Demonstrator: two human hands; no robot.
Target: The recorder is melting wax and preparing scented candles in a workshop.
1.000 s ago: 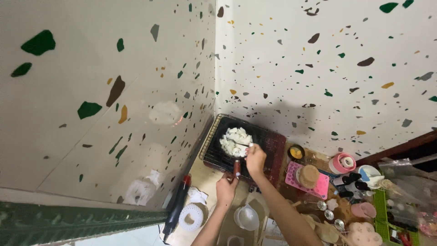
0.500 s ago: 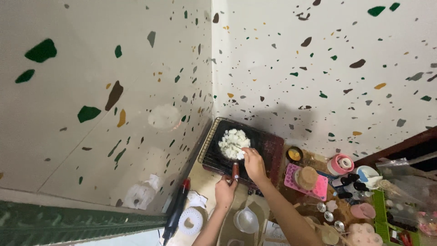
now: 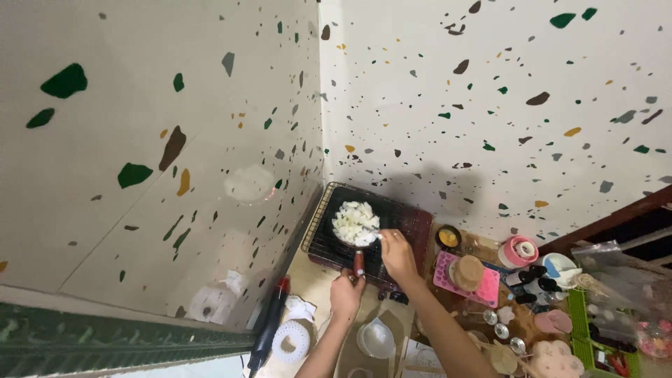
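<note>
In the head view the left hand [image 3: 346, 294] is closed around the reddish handle [image 3: 360, 264] of a small dark pan [image 3: 355, 225] on a wire-grid stove [image 3: 329, 238] in the wall corner, while the right hand [image 3: 399, 253] pinches a thin utensil [image 3: 374, 233] whose tip reaches the white food pieces [image 3: 354, 220]. Stirring well here seems to call for a steady handle and short strokes kept inside the rim, since the pile sits high in the pan.

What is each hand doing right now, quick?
Left hand: closed on the pan handle of the small pan.
Right hand: closed on a thin utensil at the pan's white pieces.
</note>
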